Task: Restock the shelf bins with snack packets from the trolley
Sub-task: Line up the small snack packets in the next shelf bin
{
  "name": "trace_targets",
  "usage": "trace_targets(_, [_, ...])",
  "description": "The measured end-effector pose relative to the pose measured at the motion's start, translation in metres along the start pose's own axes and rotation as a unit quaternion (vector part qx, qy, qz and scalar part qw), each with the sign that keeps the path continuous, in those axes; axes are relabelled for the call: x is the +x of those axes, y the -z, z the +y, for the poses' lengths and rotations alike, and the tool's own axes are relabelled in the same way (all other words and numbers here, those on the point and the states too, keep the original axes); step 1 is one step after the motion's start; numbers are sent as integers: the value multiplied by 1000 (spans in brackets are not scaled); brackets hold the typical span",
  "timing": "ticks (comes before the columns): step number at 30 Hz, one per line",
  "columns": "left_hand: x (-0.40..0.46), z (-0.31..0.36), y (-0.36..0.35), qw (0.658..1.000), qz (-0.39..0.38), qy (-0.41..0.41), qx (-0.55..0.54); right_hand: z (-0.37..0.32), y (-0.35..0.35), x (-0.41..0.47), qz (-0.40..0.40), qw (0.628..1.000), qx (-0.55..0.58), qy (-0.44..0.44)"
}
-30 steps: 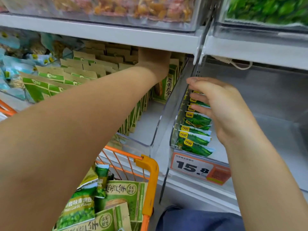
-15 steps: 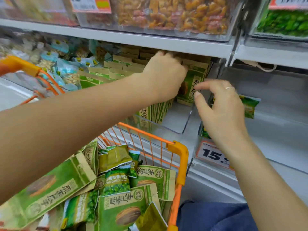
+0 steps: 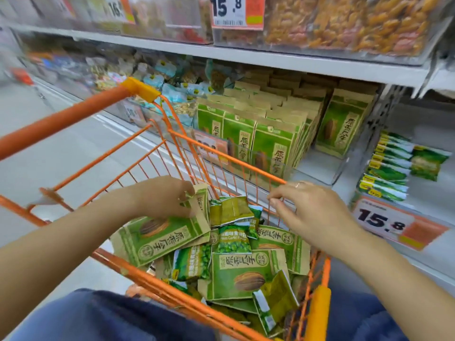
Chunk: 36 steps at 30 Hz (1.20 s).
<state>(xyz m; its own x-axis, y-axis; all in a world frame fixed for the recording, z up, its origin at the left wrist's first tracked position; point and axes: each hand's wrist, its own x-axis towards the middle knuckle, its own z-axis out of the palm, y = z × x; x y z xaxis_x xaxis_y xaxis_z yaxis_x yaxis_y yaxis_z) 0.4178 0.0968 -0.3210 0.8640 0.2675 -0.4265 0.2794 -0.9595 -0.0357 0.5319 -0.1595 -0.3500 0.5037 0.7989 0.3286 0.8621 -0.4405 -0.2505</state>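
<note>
The orange wire trolley (image 3: 222, 157) in front of me holds several green-and-tan seed packets (image 3: 242, 271) and smaller green pea packets (image 3: 232, 238). My left hand (image 3: 165, 199) is inside the trolley and pinches the tan top edge of a seed packet (image 3: 160, 238) lying on the pile. Over the trolley's right side, my right hand (image 3: 314, 214) hovers with loosely curled fingers near the wire rim, holding nothing. A clear shelf bin (image 3: 320, 168) holds upright rows of the same seed packets (image 3: 273, 146). The bin to its right (image 3: 354, 193) holds a short row of pea packets (image 3: 387, 168).
A 15.8 price tag (image 3: 389, 223) fronts the right bin. Blue snack packets (image 3: 172, 94) fill the bin to the left. An upper shelf (image 3: 270, 62) carries bins of orange snacks (image 3: 344, 23). The trolley handle (image 3: 73, 114) crosses the left. The aisle floor (image 3: 61, 168) lies behind it.
Both hands have come down from the shelf bins to the trolley. My left hand now pinches a seed packet there. The view has tilted down and back.
</note>
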Motion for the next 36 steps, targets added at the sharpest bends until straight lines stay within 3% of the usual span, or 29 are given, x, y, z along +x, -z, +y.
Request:
trace_targets(6, [-13, -12, -17, 989, -113, 65, 69, 4, 0, 1, -15, 1000, 3, -7])
trace_targets(11, [-16, -18, -25, 993, -84, -10, -82, 2, 3, 0, -27, 999, 5, -21])
trace_targets(16, [-23, -1, -17, 965, -51, -57, -251, 1, 13, -2, -28, 998, 45, -30])
trace_targets(19, [-33, 22, 5, 872, 6, -76, -484, -5, 22, -3, -27, 974, 213, -80])
trace_targets(20, [-37, 32, 12, 830, 17, -84, -551, -7, 25, -3, -24, 950, 293, -109])
trace_targets(22, [-41, 53, 19, 756, 21, -98, -647, -10, 28, 0, -30, 868, 468, -165])
trace_targets(24, [-41, 76, 22, 700, 22, -109, -706, -10, 37, 2, -26, 796, 573, -193])
trace_targets(26, [-38, 93, 24, 671, 25, -105, -734, -7, 43, 1, -8, 785, 590, -190])
trace_targets(31, [-28, 115, 32, 699, 80, -81, -706, 9, 49, 0, 33, 808, 551, -206])
trace_targets(34, [-22, 122, 55, 759, 183, -105, -616, 18, 60, -2, 37, 816, 541, -199])
trace_targets(36, [-18, 125, 75, 804, 163, -136, -555, 24, 68, -4, 13, 817, 549, -179])
